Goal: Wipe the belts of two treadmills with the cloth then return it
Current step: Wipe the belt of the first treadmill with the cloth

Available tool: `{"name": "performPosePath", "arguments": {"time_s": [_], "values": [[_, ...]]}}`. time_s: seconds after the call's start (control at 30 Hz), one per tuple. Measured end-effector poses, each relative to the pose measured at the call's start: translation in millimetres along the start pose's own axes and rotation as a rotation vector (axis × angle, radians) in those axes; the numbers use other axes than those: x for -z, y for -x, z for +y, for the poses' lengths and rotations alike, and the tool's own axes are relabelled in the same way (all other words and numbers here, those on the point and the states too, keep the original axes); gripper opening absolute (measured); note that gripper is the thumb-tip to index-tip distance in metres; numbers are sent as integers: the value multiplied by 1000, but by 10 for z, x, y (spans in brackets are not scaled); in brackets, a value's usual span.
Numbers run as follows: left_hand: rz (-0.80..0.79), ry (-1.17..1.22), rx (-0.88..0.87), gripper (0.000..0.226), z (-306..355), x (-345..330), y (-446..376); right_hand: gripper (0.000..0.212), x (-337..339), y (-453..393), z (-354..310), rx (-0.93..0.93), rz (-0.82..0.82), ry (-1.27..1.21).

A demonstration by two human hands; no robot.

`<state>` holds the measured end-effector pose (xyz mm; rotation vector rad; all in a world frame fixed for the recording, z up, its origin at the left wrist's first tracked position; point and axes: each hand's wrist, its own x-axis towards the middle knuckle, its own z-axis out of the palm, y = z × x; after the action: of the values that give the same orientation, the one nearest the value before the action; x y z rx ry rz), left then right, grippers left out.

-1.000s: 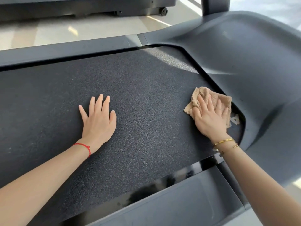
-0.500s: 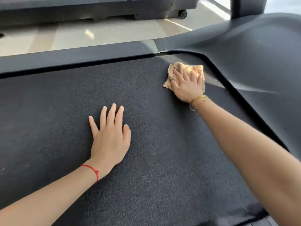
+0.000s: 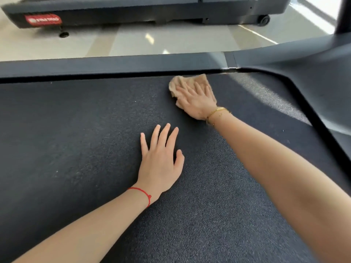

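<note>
The right hand (image 3: pixel 197 103), fingers flat, is now pushing the crumpled beige cloth (image 3: pixel 182 81) leftward from the corner along the dark rough treadmill belt (image 3: pixel 76 130), while the flat left hand (image 3: pixel 161 164) is bracing, so wiping is progressing.

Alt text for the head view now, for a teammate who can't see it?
The right hand presses a tan cloth flat on a dark treadmill belt, near its far edge. The left hand rests open on the belt, closer in. Another treadmill stands beyond.

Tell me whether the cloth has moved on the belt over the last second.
Yes. The cloth, under the right hand, went from the near side of the belt to the far rail, then left past the rail seam.
</note>
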<state>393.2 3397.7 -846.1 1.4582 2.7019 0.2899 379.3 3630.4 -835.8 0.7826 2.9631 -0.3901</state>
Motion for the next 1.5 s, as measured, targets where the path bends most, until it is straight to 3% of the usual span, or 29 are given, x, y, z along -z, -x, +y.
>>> {"name": "performPosePath", "arguments": {"time_s": [0.17,0.3,0.47,0.7,0.83,0.93,1.07,1.13,1.23,1.37,1.5], "values": [[-13,23,-33,60,-149,30,68,56,-158,405,-78,102,37,13],[-33,-3,-91,60,-682,131,256,53,-143,322,-190,-53,77,-27],[-31,-4,-39,61,-1573,303,547,51,-225,136,-815,-174,113,-132],[-27,-11,-24,60,-2420,428,767,49,-614,515,-2199,124,37,-56],[-25,-22,-36,61,-2693,479,974,53,-752,1166,-2496,210,16,-61],[-22,4,-52,61,-2866,511,1147,56,-724,1458,-2244,41,71,50],[-16,13,-74,61,-2986,539,1296,54,-590,1663,-1906,-430,76,31],[-2,36,-79,61,-2979,549,1324,53,-627,1752,-2070,-499,75,-13],[11,38,-84,61,-2974,540,1325,51,-786,1951,-2616,-380,81,-87],[3,39,-93,60,-2988,547,1330,55,-981,2404,-3345,-56,-16,-12],[18,44,-95,59,-2984,554,1334,55,-1079,2680,-3461,62,-12,44]]}}
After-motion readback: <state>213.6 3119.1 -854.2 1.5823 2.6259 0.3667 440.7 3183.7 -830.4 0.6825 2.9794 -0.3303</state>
